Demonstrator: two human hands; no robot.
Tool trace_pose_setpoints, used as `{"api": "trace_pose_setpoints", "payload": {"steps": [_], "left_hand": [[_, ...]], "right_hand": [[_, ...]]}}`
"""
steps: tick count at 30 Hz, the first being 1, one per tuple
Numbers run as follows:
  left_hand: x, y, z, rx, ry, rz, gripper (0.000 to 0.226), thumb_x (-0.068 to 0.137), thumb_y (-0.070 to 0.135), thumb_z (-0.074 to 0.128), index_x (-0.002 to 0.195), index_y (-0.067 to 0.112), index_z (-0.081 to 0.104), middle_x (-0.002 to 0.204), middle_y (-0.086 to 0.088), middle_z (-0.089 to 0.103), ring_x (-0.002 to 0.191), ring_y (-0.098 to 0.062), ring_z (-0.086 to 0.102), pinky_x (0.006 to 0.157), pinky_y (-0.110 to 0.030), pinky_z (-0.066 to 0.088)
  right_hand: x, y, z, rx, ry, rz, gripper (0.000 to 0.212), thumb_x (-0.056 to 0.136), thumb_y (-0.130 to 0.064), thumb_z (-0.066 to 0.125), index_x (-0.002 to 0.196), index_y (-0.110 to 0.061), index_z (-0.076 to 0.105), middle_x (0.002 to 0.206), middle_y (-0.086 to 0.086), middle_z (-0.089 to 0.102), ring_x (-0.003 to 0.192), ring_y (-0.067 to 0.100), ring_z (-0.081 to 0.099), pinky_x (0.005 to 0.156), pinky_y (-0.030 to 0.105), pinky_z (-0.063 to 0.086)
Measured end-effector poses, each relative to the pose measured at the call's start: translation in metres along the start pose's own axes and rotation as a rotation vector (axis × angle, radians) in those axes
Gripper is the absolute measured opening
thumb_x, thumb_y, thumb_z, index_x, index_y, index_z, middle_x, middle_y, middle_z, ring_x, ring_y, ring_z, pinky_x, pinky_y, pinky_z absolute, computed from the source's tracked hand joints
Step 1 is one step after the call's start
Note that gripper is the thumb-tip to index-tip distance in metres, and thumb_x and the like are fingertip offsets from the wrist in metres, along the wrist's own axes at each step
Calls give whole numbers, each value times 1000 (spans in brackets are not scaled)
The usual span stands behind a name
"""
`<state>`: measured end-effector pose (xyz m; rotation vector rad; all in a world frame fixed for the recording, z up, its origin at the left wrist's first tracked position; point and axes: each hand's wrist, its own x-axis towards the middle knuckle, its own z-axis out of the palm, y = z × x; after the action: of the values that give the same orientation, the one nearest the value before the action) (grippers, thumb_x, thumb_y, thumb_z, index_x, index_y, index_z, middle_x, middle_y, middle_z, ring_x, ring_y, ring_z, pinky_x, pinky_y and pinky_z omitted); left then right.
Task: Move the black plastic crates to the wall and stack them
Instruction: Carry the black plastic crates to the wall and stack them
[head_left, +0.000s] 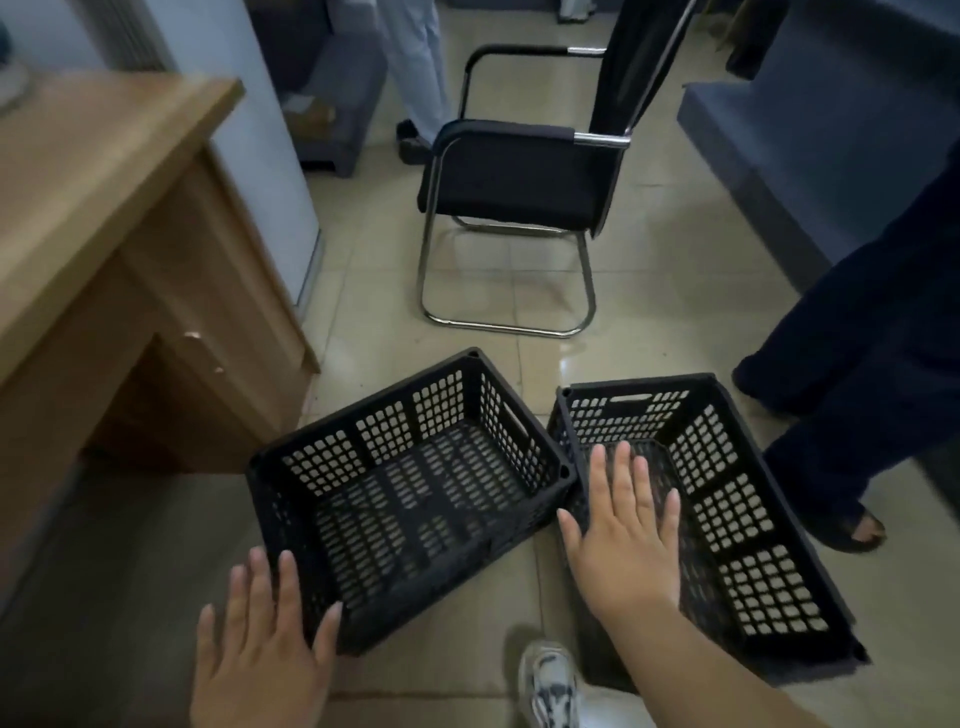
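Shoe (550, 680) at the bottom edge. Both hands empty, fingers spread flat: left hand (260, 644) over the near corner of L crate (384, 431), right hand (623, 540) over the near-left rim of R crate (737, 519). Contact w/ plastic: can't tell. Step, I'd say: reaching, nothing gripped yet. Both crates upright on the floor (519, 566), side by side, L's corner at or against R's side, both w/ nothing inside. Next move prob needs a firm rim grip, lift one, carry to wall. Beyond: chair (519, 176), bystander's legs (857, 374) just right of R crate, could block my path. Desk (104, 208) left.
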<state>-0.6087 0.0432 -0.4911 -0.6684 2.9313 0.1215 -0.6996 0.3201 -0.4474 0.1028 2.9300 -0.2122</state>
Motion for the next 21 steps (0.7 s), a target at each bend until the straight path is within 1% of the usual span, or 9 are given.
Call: {"api": "trace_pose_setpoints", "payload": {"steps": [2,5,7,10,11,13,15,18,21], "left_hand": [[25,-1,-1,-37,-76,-68,72,83,55,30,124,4,58,131,-18,54,118,-35,54,113,-30,-9],[65,3,5,-84,-161,-142,74,86,57,24,127,3,55,135,-19,50,122,-35,49,114,-32,-9],[91,5,18,-69,-175,-174,78,88,59,18,127,2,54,134,-20,51,121,-36,49,114,-33,-6],[127,2,48,36,-124,-239,74,84,56,27,127,3,54,135,-21,50,121,-38,49,115,-34,-4],[140,2,56,79,-133,-283,72,86,55,26,133,5,48,141,-20,43,127,-36,44,115,-37,-1],[169,2,70,229,-126,-311,71,92,58,14,149,15,14,156,-12,10,143,-29,16,116,-42,2],[191,-6,93,207,-157,-347,75,90,61,11,146,19,-14,156,-6,-15,144,-23,-8,116,-42,-3],[211,-21,132,235,-175,-375,78,91,58,23,146,18,-16,157,-7,-15,144,-24,-11,115,-42,-5],[225,-38,167,222,-204,-397,80,91,55,28,145,18,-20,156,-7,-19,143,-24,-16,114,-42,-8]], "right_hand": [[37,-12,2,5,-46,-31,67,95,-53,8,123,-28,-48,130,-7,-54,125,12,-44,93,36,-39],[96,-26,10,-15,-93,-70,68,95,-53,8,122,-27,-48,132,-5,-52,128,13,-42,93,36,-38],[137,-34,20,-32,-111,-84,69,95,-54,9,124,-26,-47,134,-4,-51,130,14,-41,92,37,-38],[191,-37,42,-80,-106,-137,71,95,-53,11,122,-26,-48,139,-4,-46,130,13,-39,91,36,-40],[208,-36,53,-93,-100,-152,71,95,-53,12,122,-26,-48,141,-4,-43,130,12,-38,90,35,-40],[239,-36,78,-119,-97,-176,71,95,-53,13,123,-27,-47,144,-4,-39,130,10,-36,92,35,-38],[267,-39,106,-119,-112,-186,70,95,-52,15,125,-29,-44,149,-5,-34,135,10,-31,98,36,-34],[303,-41,154,-148,-123,-200,73,95,-50,23,130,-27,-37,150,-6,-30,143,15,-19,113,42,-15],[332,-39,198,-176,-121,-229,79,94,-46,35,143,-26,-24,145,-10,-29,145,16,-13,115,42,-6]]}}
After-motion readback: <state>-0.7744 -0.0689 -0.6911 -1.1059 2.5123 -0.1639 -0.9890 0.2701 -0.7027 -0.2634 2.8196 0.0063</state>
